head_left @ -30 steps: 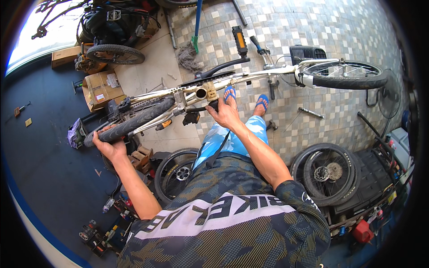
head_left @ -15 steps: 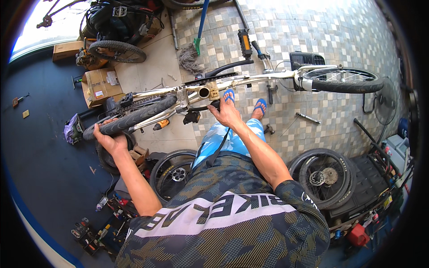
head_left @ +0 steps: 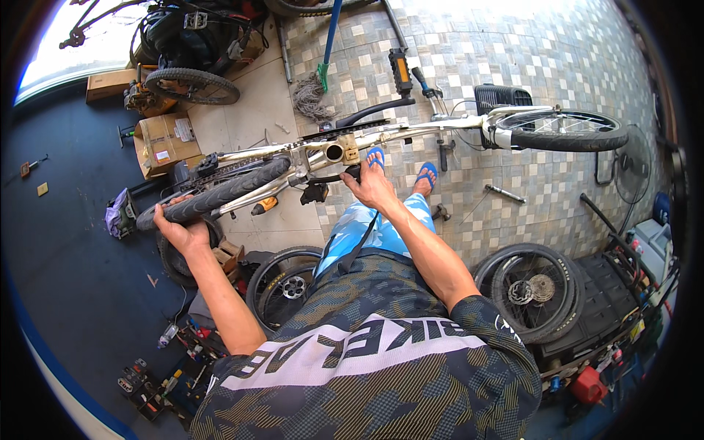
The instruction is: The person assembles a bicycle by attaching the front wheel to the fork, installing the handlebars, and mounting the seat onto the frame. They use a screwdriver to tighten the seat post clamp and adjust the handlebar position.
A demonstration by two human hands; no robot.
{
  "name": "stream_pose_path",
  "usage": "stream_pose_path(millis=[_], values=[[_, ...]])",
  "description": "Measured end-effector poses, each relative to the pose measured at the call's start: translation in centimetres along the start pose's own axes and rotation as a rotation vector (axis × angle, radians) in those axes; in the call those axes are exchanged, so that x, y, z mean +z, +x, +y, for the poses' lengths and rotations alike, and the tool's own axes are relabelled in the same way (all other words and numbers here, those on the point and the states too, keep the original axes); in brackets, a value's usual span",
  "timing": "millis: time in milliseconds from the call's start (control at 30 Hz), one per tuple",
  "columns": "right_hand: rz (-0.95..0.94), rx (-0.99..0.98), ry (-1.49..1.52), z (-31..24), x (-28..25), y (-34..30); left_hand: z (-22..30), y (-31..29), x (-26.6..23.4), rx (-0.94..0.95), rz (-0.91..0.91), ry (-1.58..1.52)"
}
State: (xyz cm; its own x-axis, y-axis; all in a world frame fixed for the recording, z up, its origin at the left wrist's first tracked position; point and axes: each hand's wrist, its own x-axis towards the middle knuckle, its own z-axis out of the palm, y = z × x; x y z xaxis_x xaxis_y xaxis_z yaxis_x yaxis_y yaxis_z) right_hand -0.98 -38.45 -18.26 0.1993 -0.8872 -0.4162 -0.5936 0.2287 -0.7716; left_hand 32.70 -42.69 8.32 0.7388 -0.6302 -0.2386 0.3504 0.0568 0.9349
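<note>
A: Hands?
B: Left hand [head_left: 183, 233] curled round the rear tyre [head_left: 235, 192], left of centre; right hand [head_left: 372, 189] gripping a dark part [head_left: 353, 171] near centre, exact kind unclear. White bicycle [head_left: 389, 132] spans the upper middle, left to right.
A: Risks?
B: Should the left grip loosen, the rear end could swing or drop. If the crank arm [head_left: 375, 111] spun, it could pinch the right hand.
A: Containers?
B: Cardboard box [head_left: 163, 150], upper left: contents hidden. Smaller carton [head_left: 110, 86] above it, likewise. Tool holder [head_left: 149, 402], lower left: small items, too tiny to identify.
</note>
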Motion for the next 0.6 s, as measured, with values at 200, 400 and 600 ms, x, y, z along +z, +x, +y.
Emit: stream_pose_path(millis=[200,400,600], values=[[0.0,-0.001,-0.017,-0.32,-0.37,-0.07,0.07,-0.01,0.0,0.001,0.02,-0.008],[-0.055,0.032,0.015,-0.53,-0.81,-0.04,0.02,-0.05,0.25,0.001,0.025,-0.007],[-0.058,0.041,-0.005,-0.54,-0.77,-0.02,0.04,-0.11,0.28,0.0,0.017,0.008]])
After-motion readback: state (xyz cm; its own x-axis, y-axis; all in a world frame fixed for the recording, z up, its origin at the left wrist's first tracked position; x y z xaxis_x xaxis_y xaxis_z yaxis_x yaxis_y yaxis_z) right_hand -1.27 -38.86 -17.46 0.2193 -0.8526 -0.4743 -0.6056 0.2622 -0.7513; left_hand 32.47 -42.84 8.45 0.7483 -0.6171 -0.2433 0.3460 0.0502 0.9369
